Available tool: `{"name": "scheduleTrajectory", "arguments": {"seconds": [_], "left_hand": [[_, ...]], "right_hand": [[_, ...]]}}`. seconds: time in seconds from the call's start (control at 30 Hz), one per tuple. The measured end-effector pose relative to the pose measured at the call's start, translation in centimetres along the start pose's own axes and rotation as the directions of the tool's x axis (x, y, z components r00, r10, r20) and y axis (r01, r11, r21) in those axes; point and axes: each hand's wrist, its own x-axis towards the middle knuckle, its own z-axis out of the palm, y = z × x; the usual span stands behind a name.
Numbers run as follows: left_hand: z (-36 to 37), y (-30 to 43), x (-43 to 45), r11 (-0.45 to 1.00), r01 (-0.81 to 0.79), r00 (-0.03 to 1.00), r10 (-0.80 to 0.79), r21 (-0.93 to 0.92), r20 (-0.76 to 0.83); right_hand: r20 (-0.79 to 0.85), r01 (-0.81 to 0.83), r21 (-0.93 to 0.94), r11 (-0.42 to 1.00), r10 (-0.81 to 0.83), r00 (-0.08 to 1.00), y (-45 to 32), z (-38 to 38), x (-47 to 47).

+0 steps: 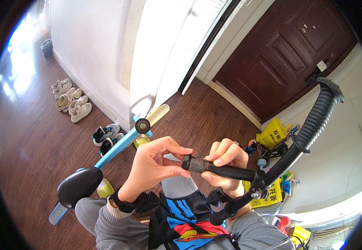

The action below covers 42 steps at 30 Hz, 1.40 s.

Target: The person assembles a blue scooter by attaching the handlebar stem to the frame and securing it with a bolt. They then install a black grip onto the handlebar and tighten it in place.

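Observation:
A black handlebar with its stem lies across my lap, off the bike. My left hand [151, 162] pinches the black end ring [186, 162] of the stem between thumb and fingers. Beside it, the ribbed lower section [199, 164] looks worn. My right hand [227, 156] grips the black stem tube [235, 172], which runs to a bolted clamp [258, 184] on the handlebar [282, 165]. A ribbed rubber grip [316, 115] covers the far bar end. To my left stands a light blue bike frame [118, 150] with a black saddle [80, 188] and an open head tube [142, 126].
Several pairs of shoes [71, 100] line the white wall at left. A dark red door [274, 59] is ahead to the right. Yellow bags [271, 132] and assorted items are piled along the right wall. A wall corner [130, 118] stands near the bike's front.

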Motion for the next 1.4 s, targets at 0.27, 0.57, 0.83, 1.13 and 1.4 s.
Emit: {"name": "scheduleTrajectory", "arguments": {"seconds": [0.27,0.57,0.83,1.13,1.4], "left_hand": [[0.0,1.0,0.4,0.971,-0.172,0.985,0.169,0.164,0.028],[0.8,2.7,0.6,0.66,-0.291,0.931,0.362,0.692,0.045],[0.6,1.8,-0.1,0.935,-0.188,0.977,0.209,0.302,-0.039],[-0.3,0.0,0.5,0.977,-0.196,0.977,0.187,0.084,0.101],[0.3,-0.2,0.1,0.997,0.036,0.999,-0.033,-0.07,0.039]], "right_hand": [[-0.014,-0.001,0.015,1.0,0.002,1.0,0.1,0.1,0.0],[-0.08,-0.017,0.134,0.991,0.028,0.996,0.2,0.4,-0.1],[-0.025,-0.013,0.043,0.999,0.014,1.0,0.5,0.6,0.0],[0.008,0.01,-0.038,0.999,-0.01,1.0,0.4,0.5,0.1],[0.028,0.039,-0.06,0.997,-0.037,0.999,0.1,0.4,-0.1]]}}
